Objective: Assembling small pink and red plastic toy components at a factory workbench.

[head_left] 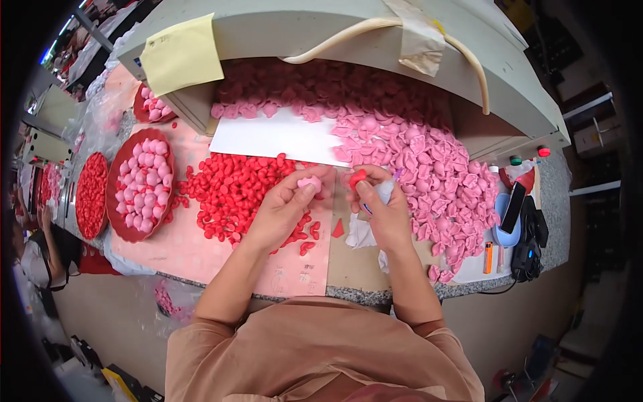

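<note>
My left hand (280,211) pinches a small pink molded piece (310,182) between thumb and fingers. Beside it, my right hand (387,218) has a small red piece (358,178) at its fingertips. A whitish squeeze bottle (386,190) with a purple tip is also tucked in that hand, partly hidden by the fingers. The two hands are close together but apart. Left of my left hand lies a heap of red pieces (231,191). To the right of my right hand spreads a large pile of pink molded pieces (439,191).
A grey box-like housing (375,43) with a hose (348,30) arches over the pile's back. At left stand a red tray (115,214) of pink-and-red pieces and another tray of red pieces (92,194). A phone (514,208) and orange lighter (488,257) lie right. A person sits far left.
</note>
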